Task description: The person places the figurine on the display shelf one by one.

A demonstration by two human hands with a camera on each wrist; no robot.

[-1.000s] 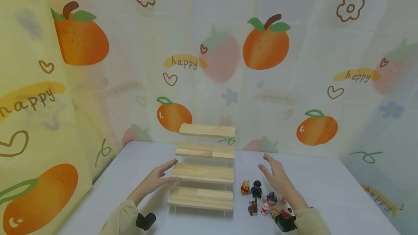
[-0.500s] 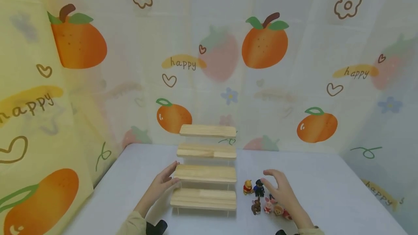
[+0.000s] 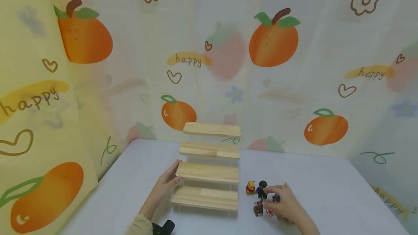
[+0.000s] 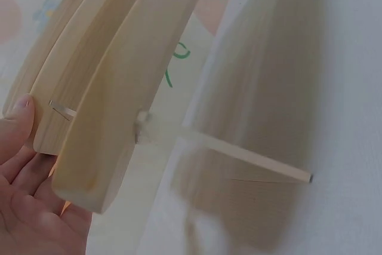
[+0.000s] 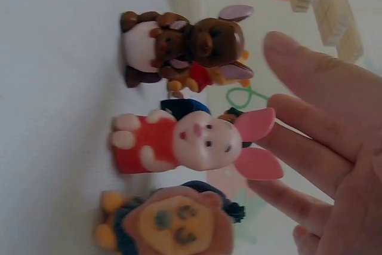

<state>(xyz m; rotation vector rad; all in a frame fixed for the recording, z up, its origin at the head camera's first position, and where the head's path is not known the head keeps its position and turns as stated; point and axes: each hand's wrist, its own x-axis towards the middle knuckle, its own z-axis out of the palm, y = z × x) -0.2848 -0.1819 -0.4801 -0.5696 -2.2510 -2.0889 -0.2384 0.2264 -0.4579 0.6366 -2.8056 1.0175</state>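
A stepped wooden display shelf (image 3: pixel 206 172) with several pale planks stands mid-table. My left hand (image 3: pixel 166 182) holds the left end of its second-lowest plank, thumb in front and fingers behind; in the left wrist view the thumb (image 4: pixel 21 117) lies against the plank edge. My right hand (image 3: pixel 287 202) is over a group of small toy figurines, fingers spread and slightly bent. Under the thumb is a brown kangaroo figurine (image 5: pixel 209 43); beside it are a pink piglet figurine (image 5: pixel 206 141) and a tan-faced figurine (image 5: pixel 179 222). The hand partly hides the group in the head view.
Left of the kangaroo's back row stand a yellow bear figurine (image 3: pixel 250 188) in red and a dark-haired figurine (image 3: pixel 262 189) in blue. A white cloth covers the table (image 3: pixel 310 177). Fruit-printed curtains (image 3: pixel 215 17) rise behind and at the sides.
My right hand has come down and inward over the figurines, from beyond them. My left hand has closed in on the shelf's end. The figurines and shelf stay in place.
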